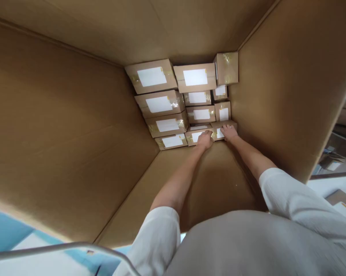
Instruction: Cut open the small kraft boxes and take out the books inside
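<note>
A deep corrugated carton [60,107] takes up most of the view, its walls closing in on the far end, and the step in hand appears to be settling parcels there. Beyond its rim, a blue surface [6,222] and a pale tabletop [319,188] show, with clutter at the right too blurred to name. The person leans in, in short white sleeves [161,234]. Brown taped boxes [157,89] stand in three close columns at the far end, most with a white label [151,76] facing the camera. In the nearest row, the left hand [205,140] curls against the right end of the middle labelled box [189,140]; the right hand [229,132] lies over the neighbouring box [216,125], its fingers bent onto the labelled side. Whether either hand grips or merely presses, I cannot tell. The two boxes meet or nearly meet, so a further adjustment would probably call for light, even pressure, keeping fingertips out of the seam.
</note>
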`<state>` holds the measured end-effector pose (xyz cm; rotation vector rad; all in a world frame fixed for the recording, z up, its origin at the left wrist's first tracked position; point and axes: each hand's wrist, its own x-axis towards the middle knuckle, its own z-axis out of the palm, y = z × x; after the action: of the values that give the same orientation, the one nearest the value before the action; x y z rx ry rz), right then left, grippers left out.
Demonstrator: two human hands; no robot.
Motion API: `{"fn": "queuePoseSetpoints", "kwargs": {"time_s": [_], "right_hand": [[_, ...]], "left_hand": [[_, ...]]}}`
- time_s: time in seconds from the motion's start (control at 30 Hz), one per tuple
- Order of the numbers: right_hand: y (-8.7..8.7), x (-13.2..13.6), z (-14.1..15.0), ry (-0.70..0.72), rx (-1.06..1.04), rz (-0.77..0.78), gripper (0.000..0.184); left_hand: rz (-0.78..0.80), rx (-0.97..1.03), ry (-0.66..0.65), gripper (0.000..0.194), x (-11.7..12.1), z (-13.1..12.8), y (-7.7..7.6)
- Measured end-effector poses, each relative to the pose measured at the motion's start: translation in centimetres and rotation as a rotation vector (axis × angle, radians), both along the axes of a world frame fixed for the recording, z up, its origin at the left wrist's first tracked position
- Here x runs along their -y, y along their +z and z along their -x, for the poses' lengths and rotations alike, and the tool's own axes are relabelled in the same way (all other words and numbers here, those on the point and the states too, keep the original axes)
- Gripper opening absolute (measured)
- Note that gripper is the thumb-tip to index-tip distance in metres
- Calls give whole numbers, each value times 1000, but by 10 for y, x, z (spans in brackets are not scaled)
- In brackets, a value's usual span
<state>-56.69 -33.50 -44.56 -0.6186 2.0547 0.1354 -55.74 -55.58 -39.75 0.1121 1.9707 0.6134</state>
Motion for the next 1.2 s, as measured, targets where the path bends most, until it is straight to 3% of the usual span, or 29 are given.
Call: {"fn": "queuePoseSetpoints", "kwargs": {"time_s": [0.13, 0.27, 0.6, 0.73, 0.87, 1.03, 1.2], "right_hand": [[-20, -8, -20, 23, -45, 9, 66], [-24, -18, -33, 31, -117, 55, 58], [-30, -31, -38, -9, -115, 67, 66], [-28, -31, -34, -2, -114, 38, 75], [-21, -26, -24, 3, -111, 9, 70], [-10, -23, -16, 37, -112, 28, 79], [10, -25, -8, 69, -120, 82, 94]], "left_hand": [[2, 17, 16, 51, 1, -7, -18], [21, 36, 29, 54, 2, -13, -26], [-3, 37, -2, 55, 0, -9, -26], [-3, 19, -7, 56, 2, -11, -26], [-3, 15, -10, 55, 6, -11, -27], [-15, -3, -15, 55, 7, -11, -19], [-5, -30, -52, 56, 12, -12, 6]]}}
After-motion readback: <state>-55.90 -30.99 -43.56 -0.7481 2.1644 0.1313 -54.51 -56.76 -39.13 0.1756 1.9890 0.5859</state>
